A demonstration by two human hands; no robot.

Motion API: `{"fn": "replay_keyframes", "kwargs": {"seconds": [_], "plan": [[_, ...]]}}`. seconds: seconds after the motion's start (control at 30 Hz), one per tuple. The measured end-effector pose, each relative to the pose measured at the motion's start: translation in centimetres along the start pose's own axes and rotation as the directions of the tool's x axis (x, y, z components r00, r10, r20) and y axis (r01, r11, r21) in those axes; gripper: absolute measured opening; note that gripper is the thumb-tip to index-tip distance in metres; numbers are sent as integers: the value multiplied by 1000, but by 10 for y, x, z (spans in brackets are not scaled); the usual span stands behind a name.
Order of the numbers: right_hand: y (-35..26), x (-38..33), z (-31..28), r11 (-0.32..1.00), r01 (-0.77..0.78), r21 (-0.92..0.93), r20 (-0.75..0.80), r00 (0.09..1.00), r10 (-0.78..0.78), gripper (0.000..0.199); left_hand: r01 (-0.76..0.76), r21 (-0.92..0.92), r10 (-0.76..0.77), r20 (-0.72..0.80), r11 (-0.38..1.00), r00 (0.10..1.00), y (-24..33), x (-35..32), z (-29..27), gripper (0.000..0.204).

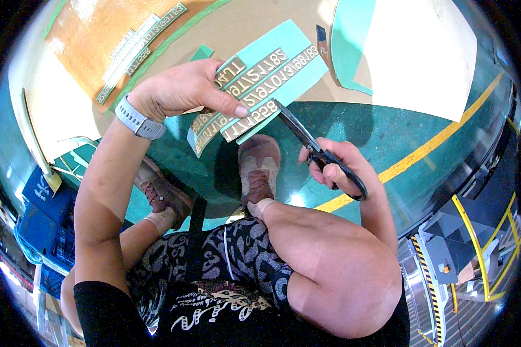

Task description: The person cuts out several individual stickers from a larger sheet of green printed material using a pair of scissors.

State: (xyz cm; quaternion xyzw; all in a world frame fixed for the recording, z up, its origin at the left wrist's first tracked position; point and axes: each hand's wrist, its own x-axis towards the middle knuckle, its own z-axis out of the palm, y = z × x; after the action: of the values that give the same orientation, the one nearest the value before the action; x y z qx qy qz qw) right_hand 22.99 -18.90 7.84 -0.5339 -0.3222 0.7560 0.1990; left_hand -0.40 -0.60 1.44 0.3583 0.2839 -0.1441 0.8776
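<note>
My left hand (182,89) grips a light green sheet (266,75) that carries several tan strips of cut-out characters, thumb on top near its lower edge. My right hand (341,168) holds black scissors (312,144) by the handles. The blades point up and left, and their tip meets the lower edge of the sheet. A grey watch sits on my left wrist. My knees and brown shoes are below the sheet.
A brown board (243,23) lies on the green floor ahead, with more character strips (139,46) and a pale green sheet (353,40) under white paper (422,58). A yellow floor line (422,150) runs to the right. Blue crates (46,225) stand at the left.
</note>
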Motion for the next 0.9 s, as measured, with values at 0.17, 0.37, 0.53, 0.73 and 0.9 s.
{"fn": "replay_keyframes", "kwargs": {"seconds": [0.17,0.37,0.53,0.73,0.9], "plan": [[1,-4,2,992,25,-123,-84,996,-35,67,-10,-18,11,22,1000,1000,4,3,0,54],[5,-5,1,988,-11,-153,-113,994,-7,42,-29,-50,30,18,998,999,4,3,1,53],[5,-3,7,964,12,-264,-166,984,-58,62,-107,-24,106,-25,994,994,2,4,3,38],[6,-5,6,941,-13,-338,-168,985,-47,42,-28,-37,28,3,999,1000,4,5,1,53],[3,-4,7,922,31,-386,-155,983,-98,40,-4,-4,3,-8,1000,1000,3,3,0,55]]}}
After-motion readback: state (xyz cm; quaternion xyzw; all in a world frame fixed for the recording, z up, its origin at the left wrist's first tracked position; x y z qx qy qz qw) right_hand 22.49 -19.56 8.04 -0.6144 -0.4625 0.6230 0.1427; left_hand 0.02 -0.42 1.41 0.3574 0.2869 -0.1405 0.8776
